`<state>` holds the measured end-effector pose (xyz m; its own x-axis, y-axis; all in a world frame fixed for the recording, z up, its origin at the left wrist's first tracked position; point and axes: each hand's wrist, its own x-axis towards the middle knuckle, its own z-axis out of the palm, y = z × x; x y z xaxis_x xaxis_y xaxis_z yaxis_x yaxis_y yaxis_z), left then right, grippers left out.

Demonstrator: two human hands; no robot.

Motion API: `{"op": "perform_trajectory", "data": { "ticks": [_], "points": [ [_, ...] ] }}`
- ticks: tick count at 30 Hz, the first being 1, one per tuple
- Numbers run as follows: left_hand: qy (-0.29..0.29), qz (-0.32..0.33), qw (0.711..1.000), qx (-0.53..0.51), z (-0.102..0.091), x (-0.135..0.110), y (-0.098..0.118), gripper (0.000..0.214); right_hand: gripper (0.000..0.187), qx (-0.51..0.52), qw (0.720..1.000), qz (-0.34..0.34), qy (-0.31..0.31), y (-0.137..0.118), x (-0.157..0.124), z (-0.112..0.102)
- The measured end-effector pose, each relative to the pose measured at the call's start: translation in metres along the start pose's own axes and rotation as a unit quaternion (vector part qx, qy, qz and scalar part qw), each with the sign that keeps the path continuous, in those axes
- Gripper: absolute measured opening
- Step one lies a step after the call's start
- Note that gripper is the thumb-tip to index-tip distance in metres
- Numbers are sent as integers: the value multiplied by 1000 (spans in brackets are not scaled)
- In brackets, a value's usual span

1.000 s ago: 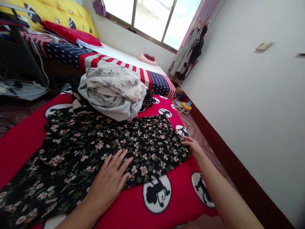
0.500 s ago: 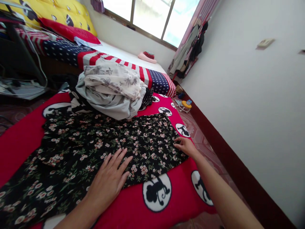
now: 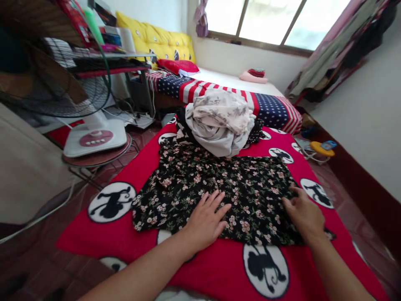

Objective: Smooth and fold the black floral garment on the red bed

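Two bare hands work on one black floral garment (image 3: 247,188), spread across the near half of a red blanket (image 3: 131,246) printed with white monkey medallions. The left hand (image 3: 205,219) lies flat and open on the cloth's near middle; the right hand (image 3: 305,213) is curled at its right end, and whether the fingers pinch the fabric I cannot tell. That end is partly hidden by the hand and wrist, with a scrap showing to their right. One bundle of pale clothes (image 3: 221,121) sits at the garment's far edge, covering some darker pieces whose number cannot be made out. To the left, one electric fan (image 3: 94,140) stands on one round stool (image 3: 90,158), its cage cut off. Far right is one small yellow-topped stool (image 3: 322,149) bearing a blue object too small to identify. Beyond lie one red pillow (image 3: 180,66) and one flag-print bedspread (image 3: 213,90); three window panes (image 3: 266,21) are cropped above.
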<state>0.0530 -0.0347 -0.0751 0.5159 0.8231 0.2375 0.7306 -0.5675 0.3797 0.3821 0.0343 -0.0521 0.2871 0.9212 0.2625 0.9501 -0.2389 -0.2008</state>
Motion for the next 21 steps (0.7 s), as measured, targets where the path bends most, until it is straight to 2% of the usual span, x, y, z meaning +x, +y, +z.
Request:
{"op": "perform_trajectory", "data": {
  "ticks": [2,4,5,7,9,11,14,18,21],
  "points": [
    [-12,6,999,-32,-7,-3,-2,48,36,105,990,-92,-19,-36,-18,5],
    [-21,13,997,-66,-18,-11,-7,43,23,201,959,-193,-54,-68,-38,11],
    [-22,14,996,-80,-25,-17,-10,40,21,231,944,-227,-63,-80,-46,14],
    [5,0,997,-83,-40,-36,-20,35,19,255,932,-252,-51,-95,-56,20],
    [68,-46,996,-30,-56,-60,-35,35,18,259,931,-257,-17,-98,-59,24],
    [136,-119,982,54,-71,-86,-51,36,18,254,930,-266,10,-94,-57,26],
    [166,-209,958,105,-85,-118,-75,32,15,243,928,-281,15,-89,-51,28],
    [166,-261,951,4,-92,-131,-91,27,11,258,923,-287,2,-92,-48,28],
    [168,-335,921,-105,-97,-121,-96,32,13,293,916,-273,4,-96,-49,25]
  ]
}}
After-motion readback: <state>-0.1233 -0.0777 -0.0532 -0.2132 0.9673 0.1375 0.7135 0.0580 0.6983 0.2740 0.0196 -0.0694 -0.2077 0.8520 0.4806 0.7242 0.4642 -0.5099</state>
